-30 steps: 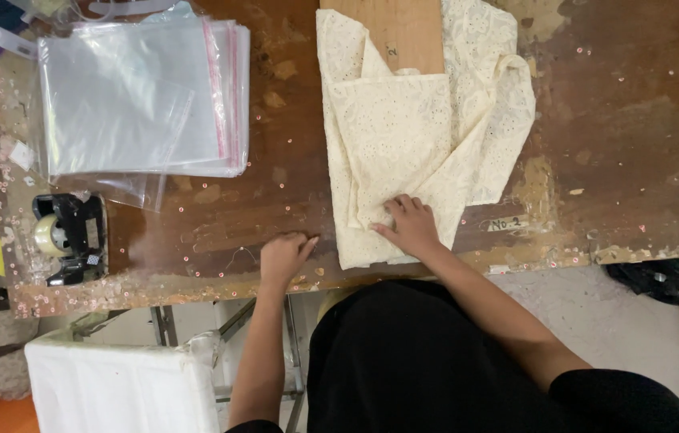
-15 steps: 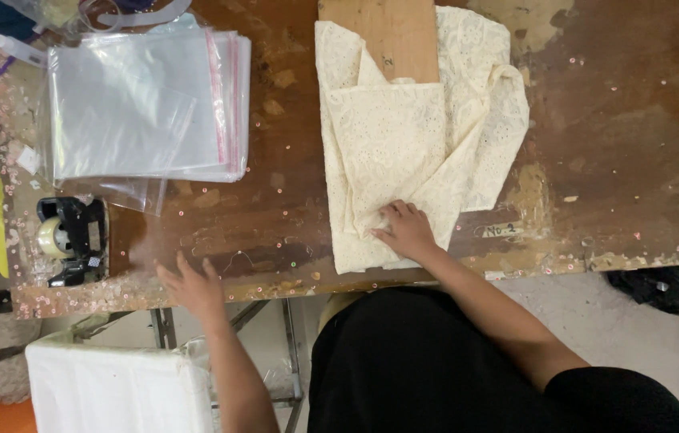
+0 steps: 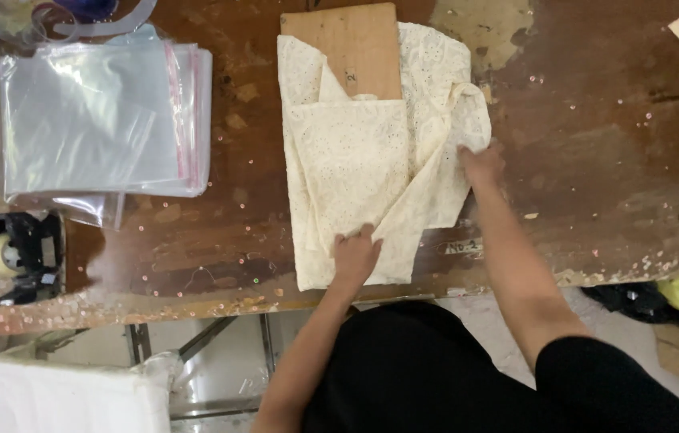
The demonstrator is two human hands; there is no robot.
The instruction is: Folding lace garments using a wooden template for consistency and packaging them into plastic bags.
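A cream eyelet garment (image 3: 363,160) lies partly folded on the worn brown table (image 3: 596,144), wrapped around a brown cardboard sheet (image 3: 347,48) that sticks out at its top. My left hand (image 3: 354,255) presses flat on the garment's lower part near the table's front edge. My right hand (image 3: 480,163) pinches the garment's right edge, where the fabric is bunched.
A stack of clear plastic bags (image 3: 99,116) with a red strip sits at the left. A black tape dispenser (image 3: 23,252) stands at the front left. A white bundle (image 3: 75,397) lies below the table. Yellow and black items (image 3: 676,297) are at the lower right.
My left hand has come from the table's front left edge onto the garment's lower part. My right hand has shifted from the lower part up to the garment's right edge.
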